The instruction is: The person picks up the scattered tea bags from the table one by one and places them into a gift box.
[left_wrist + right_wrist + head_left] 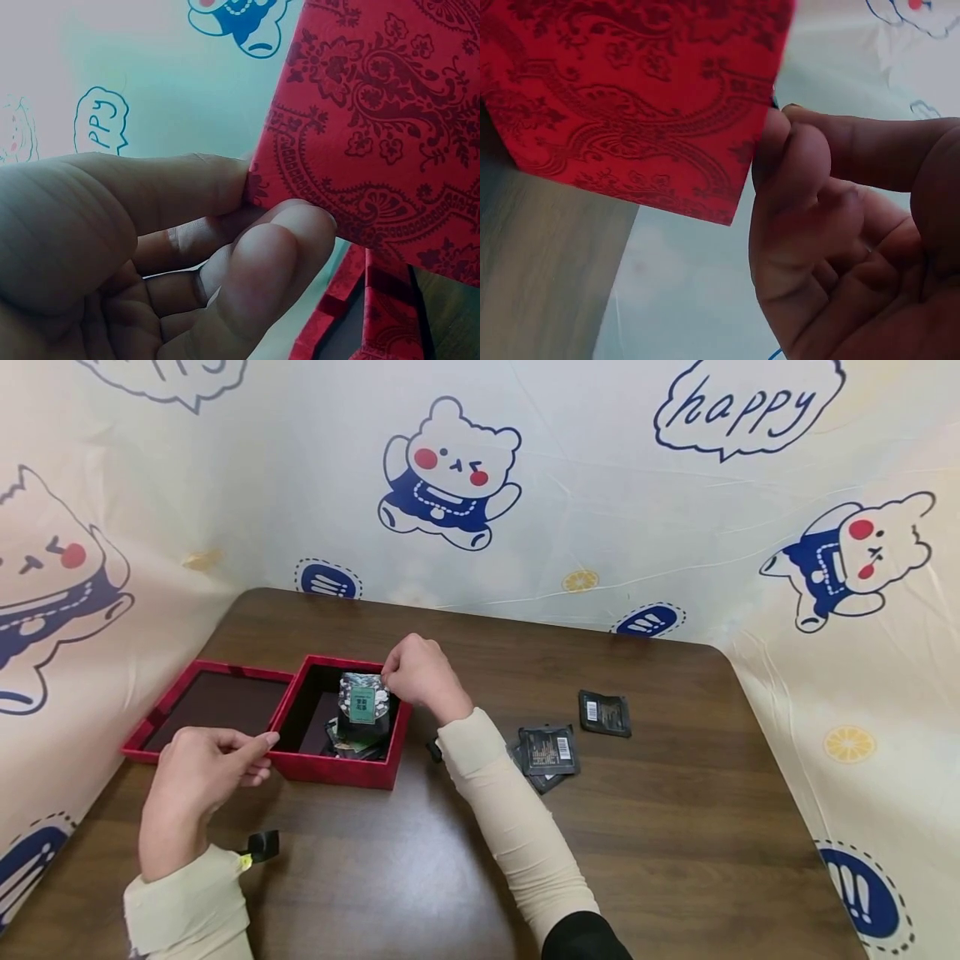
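- Through the head view I see a red box (330, 768) on a brown wooden worktop (675, 793), uncovered, with its dark inside showing.
- Just to the left of the box lies a shallow red tray (217, 710) with a dark floor; I take it for the box's lid, set aside.
- The person's right hand (422, 677) is at the far right of the box, fingers drawn narrow, pinching the upper edge of a packet (363, 727). The packet has a patterned top and a green label, and I see it tilted up inside the box opening.
- Beneath it, more packets (356, 749) lie in a loose pile on the right side of the box; I cannot count them.
- The person's left hand (206, 768) grips the box's near left corner between thumb and fingers, by my reading to steady it. The left wrist view shows this corner close up, with a dark red floral pattern on the box wall.
- To the right, beyond the right sleeve, a small overlapping stack (550, 752) of dark packets lies flat, and a single dark packet (604, 713) lies just past it.
- I judge the work part-way along: packets lie both in the box and out on the worktop, and one is in hand. Whether it is being put in or taken out, I cannot tell.
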{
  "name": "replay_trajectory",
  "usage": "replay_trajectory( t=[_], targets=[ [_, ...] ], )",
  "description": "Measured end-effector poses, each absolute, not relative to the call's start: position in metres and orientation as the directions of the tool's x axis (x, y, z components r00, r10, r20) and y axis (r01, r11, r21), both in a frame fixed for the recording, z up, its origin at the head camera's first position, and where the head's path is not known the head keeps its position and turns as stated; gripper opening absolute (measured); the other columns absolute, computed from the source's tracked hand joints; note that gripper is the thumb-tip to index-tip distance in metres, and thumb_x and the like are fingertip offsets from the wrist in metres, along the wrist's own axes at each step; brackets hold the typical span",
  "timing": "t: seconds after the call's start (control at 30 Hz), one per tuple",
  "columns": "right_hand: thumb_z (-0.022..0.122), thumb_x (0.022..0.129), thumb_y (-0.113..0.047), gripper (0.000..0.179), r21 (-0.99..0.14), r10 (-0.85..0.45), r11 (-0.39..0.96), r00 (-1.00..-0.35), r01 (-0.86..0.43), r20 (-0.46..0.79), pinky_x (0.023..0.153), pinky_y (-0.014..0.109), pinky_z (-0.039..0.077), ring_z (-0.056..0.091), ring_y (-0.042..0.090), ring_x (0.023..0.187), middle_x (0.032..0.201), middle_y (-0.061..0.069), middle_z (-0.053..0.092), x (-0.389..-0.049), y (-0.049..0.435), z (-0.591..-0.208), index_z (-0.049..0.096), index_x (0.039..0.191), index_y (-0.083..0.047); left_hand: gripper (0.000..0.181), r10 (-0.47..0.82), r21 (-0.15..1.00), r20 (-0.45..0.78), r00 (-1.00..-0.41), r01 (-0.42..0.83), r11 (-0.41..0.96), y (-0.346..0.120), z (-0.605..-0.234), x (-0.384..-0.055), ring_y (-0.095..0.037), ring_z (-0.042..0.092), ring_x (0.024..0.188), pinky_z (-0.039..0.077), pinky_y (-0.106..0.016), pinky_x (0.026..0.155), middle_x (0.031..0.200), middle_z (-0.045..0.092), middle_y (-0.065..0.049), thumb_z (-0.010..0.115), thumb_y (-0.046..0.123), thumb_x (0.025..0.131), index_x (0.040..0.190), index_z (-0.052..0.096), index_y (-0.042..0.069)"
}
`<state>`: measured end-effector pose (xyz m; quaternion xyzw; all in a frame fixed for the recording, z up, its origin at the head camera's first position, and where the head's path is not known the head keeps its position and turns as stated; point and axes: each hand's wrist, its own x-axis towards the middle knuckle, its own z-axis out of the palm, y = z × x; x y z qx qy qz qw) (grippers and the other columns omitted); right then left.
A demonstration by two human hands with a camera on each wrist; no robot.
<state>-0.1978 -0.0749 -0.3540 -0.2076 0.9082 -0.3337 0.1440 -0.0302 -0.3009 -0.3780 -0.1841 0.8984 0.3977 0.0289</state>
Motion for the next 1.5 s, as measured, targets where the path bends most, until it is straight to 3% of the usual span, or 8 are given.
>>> replay_trajectory(
  t=[0.17, 0.47, 0.7, 0.97, 1.23, 1.5],
  targets=[
    [0.069, 0.093, -0.017, 0.029, -0.569, -0.433, 0.769, -0.892, -0.291, -0.129, 0.043, 0.027, 0.044, 0.055, 0.017, 0.051, 0.054, 0.002, 0.058, -0.192, -0.08, -0.356, 0.071, 0.065, -0.013, 0.047, -0.306, 0.706, -0.193, -0.932, -0.348, 0.616, -0.301, -0.378, -0.03, -0.025, 0.073, 0.069, 0.044, -0.062, 0.088, 0.073, 0.072, -0.008, 0.067, 0.039, 0.097, 0.103, 0.074, -0.007],
    [0.072, 0.091, -0.022, 0.033, -0.452, -0.401, 0.831, -0.913, -0.325, -0.079, 0.04, 0.026, 0.045, 0.056, 0.016, 0.051, 0.055, 0.001, 0.057, -0.185, -0.089, -0.359, 0.064, 0.06, -0.014, 0.049, -0.304, 0.703, -0.198, -0.932, -0.351, 0.619, -0.301, -0.379, -0.031, -0.025, 0.073, 0.069, 0.043, -0.063, 0.088, 0.073, 0.072, -0.008, 0.067, 0.041, 0.097, 0.104, 0.074, -0.007],
    [0.072, 0.092, -0.022, 0.036, -0.474, -0.4, 0.815, -0.915, -0.332, -0.048, 0.041, 0.027, 0.043, 0.055, 0.016, 0.05, 0.053, -0.001, 0.056, -0.185, -0.087, -0.362, 0.063, 0.058, -0.014, 0.049, -0.307, 0.705, -0.202, -0.93, -0.355, 0.613, -0.301, -0.379, -0.031, -0.025, 0.073, 0.07, 0.043, -0.063, 0.089, 0.073, 0.072, -0.008, 0.067, 0.041, 0.097, 0.104, 0.074, -0.007],
    [0.072, 0.094, -0.026, 0.031, -0.552, -0.389, 0.77, -0.921, -0.319, -0.01, 0.045, 0.026, 0.045, 0.056, 0.013, 0.049, 0.055, -0.003, 0.059, -0.185, -0.075, -0.358, 0.069, 0.065, -0.016, 0.047, -0.312, 0.701, -0.203, -0.928, -0.36, 0.615, -0.3, -0.379, -0.031, -0.024, 0.073, 0.069, 0.048, -0.052, 0.082, 0.073, 0.072, -0.008, 0.067, 0.04, 0.097, 0.104, 0.075, -0.006],
    [0.073, 0.094, -0.021, 0.016, -0.645, -0.326, 0.712, -0.944, -0.278, 0.048, 0.047, 0.027, 0.048, 0.058, 0.015, 0.055, 0.066, -0.005, 0.064, -0.187, -0.051, -0.352, 0.078, 0.081, -0.012, 0.049, -0.323, 0.705, -0.195, -0.926, -0.361, 0.61, -0.3, -0.378, -0.03, -0.025, 0.072, 0.069, 0.045, -0.056, 0.083, 0.073, 0.072, -0.008, 0.067, 0.042, 0.097, 0.102, 0.075, -0.006],
    [0.076, 0.092, -0.022, 0.021, -0.651, -0.296, 0.714, -0.954, -0.257, 0.052, 0.05, 0.028, 0.047, 0.056, 0.017, 0.057, 0.059, -0.004, 0.061, -0.192, -0.031, -0.354, 0.074, 0.072, -0.015, 0.049, -0.318, 0.706, -0.2, -0.927, -0.361, 0.61, -0.301, -0.378, -0.03, -0.024, 0.073, 0.069, 0.045, -0.053, 0.081, 0.073, 0.072, -0.008, 0.067, 0.042, 0.097, 0.104, 0.075, -0.006]
  ],
)
